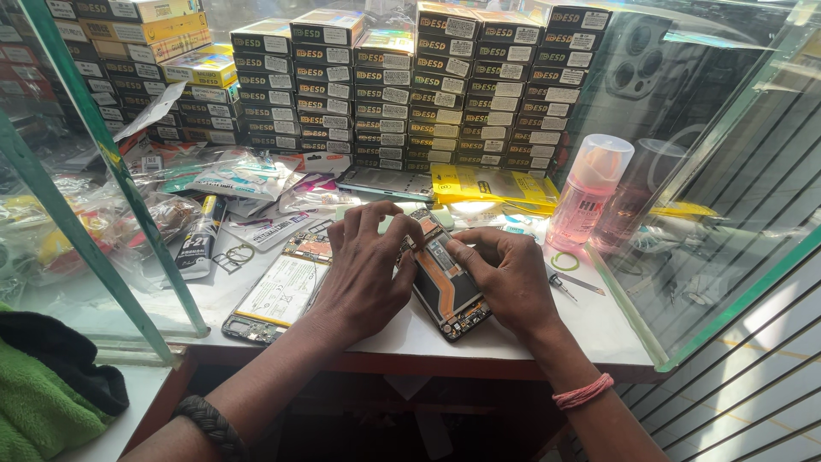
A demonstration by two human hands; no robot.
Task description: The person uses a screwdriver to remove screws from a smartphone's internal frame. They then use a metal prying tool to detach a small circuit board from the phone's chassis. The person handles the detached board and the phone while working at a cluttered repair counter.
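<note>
Opened phone, long axis tilted up-left, under left hand, right hand

Strong daylight is pouring across your white counter, glaring off the glass panes; the wide lens is bending the edges, everything staying sharp

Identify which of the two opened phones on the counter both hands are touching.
The right-hand opened phone, with the orange ribbon cable, under both the left hand and right hand; the other phone lies untouched.
</note>
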